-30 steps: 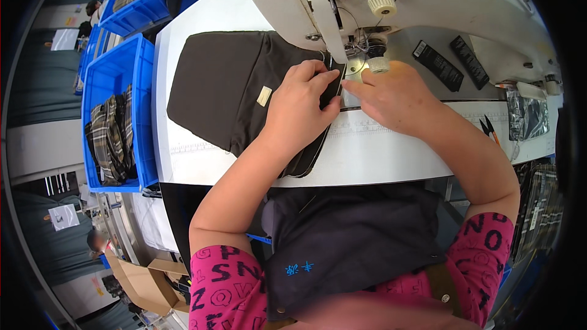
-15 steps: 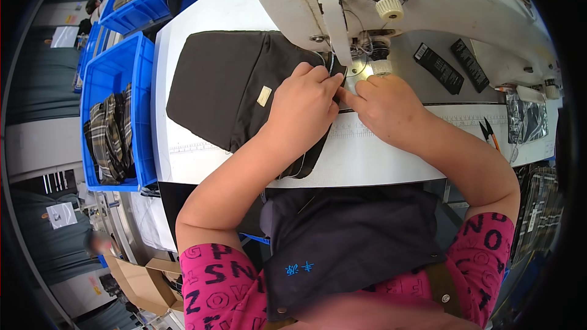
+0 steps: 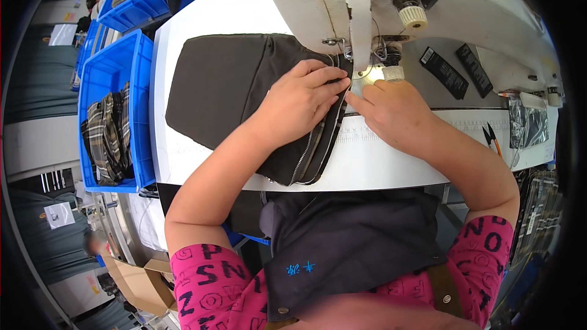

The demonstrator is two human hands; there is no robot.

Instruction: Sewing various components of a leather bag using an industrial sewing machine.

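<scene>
In the head view, looking down, a person is working at a white sewing machine (image 3: 465, 15) with two bare hands. A dark brown cloth piece (image 3: 214, 88) is lying on the white table (image 3: 391, 162), stretching from left of the machine to its needle area, where a small light is shining. A metal zipper (image 3: 299, 164) is running along the cloth's right part, curving toward its lower edge. The left hand (image 3: 302, 99) is resting on the cloth with bent fingers, fingertips pressing near its right edge; whether they are pinching it, I cannot tell. The right hand (image 3: 394, 113) is curling partly closed just below the needle area, its index finger pointing left and meeting the cloth's edge; its grip is hidden. Two black tags (image 3: 444, 73) are lying right of the needle area, and orange-handled snips (image 3: 494, 139) are lying farther right, near a clear plastic bag (image 3: 529, 123). At left, a blue bin (image 3: 147, 85) is holding folded plaid cloth (image 3: 105, 140). The person is wearing a dark apron (image 3: 361, 232) over pink sleeves (image 3: 211, 275).
</scene>
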